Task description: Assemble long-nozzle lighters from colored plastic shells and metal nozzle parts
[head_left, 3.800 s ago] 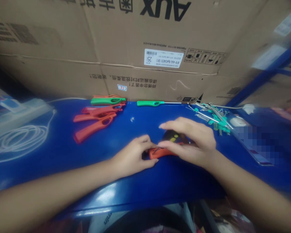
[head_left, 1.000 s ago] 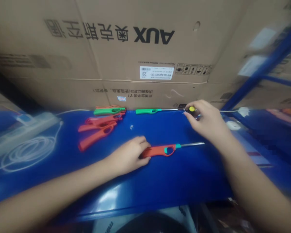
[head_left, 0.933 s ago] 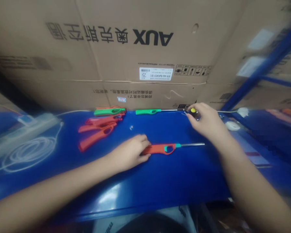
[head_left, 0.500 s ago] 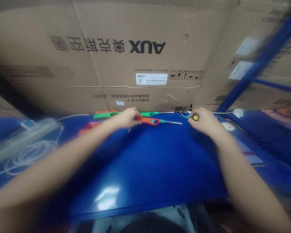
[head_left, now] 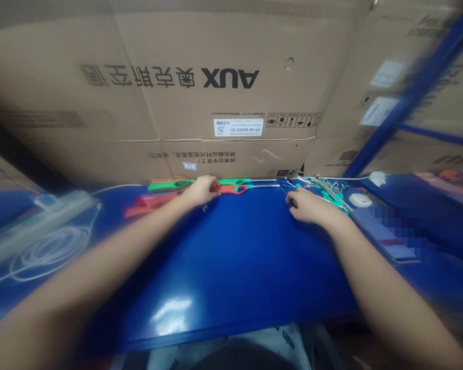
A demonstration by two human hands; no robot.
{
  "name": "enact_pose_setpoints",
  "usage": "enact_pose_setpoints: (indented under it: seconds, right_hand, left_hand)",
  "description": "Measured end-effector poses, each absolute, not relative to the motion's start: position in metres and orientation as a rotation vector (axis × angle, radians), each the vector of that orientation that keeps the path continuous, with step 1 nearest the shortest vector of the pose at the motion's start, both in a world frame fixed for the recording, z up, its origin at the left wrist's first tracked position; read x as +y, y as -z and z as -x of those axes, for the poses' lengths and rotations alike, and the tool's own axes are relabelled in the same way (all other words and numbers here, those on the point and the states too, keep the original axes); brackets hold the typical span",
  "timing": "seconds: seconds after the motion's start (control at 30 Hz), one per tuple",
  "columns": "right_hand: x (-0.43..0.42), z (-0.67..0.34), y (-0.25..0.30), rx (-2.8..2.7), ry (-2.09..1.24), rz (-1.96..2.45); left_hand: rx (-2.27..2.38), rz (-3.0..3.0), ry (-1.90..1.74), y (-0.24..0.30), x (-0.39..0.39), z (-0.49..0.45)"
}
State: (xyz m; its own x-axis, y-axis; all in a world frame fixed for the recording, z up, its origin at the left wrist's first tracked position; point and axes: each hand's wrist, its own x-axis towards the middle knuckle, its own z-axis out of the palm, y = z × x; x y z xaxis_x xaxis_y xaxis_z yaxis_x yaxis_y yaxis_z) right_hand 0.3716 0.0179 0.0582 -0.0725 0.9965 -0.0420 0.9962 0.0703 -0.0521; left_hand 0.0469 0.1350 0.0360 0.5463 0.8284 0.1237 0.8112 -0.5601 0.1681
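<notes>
My left hand (head_left: pixel 203 191) is closed round an orange-red long-nozzle lighter (head_left: pixel 233 189), whose metal tube points right. Just behind it, along the foot of the cardboard, lies a green long-nozzle lighter (head_left: pixel 173 184). Red lighter bodies (head_left: pixel 144 204) lie left of my left hand, partly covered by the forearm. My right hand (head_left: pixel 307 203) grips a small screwdriver (head_left: pixel 294 203) with a dark and yellow handle; its thin shaft points up and left, near the orange-red lighter's tube end. Beyond my right wrist is a pile of metal tubes with teal ends (head_left: pixel 330 190).
A large cardboard sheet (head_left: pixel 170 118) stands behind the blue tabletop (head_left: pixel 231 272). On the left are a power strip (head_left: pixel 42 221) and a coiled white cable (head_left: pixel 52 246). To the right lie a white roll (head_left: pixel 360 200) and a flat pale item (head_left: pixel 386 234), near a blue post (head_left: pixel 409 97).
My left hand has drawn the orange-red lighter slightly left and back beside the green one. My right hand has shifted left and nearer with the screwdriver, uncovering the pile of tubes.
</notes>
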Motion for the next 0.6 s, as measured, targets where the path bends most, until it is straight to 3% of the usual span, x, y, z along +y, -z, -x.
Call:
enact_pose_setpoints:
  seconds: [0.33, 0.6]
  right_hand:
    - [0.021, -0.378, -0.057, -2.317, -0.167, 2.381]
    - [0.016, -0.364, -0.062, -2.402, 0.065, 2.159]
  left_hand:
    - [1.612, -2.874, -0.293, -0.044, 0.099, -0.038]
    - [1.851, -2.713, -0.216, -0.064, 0.085, 0.024]
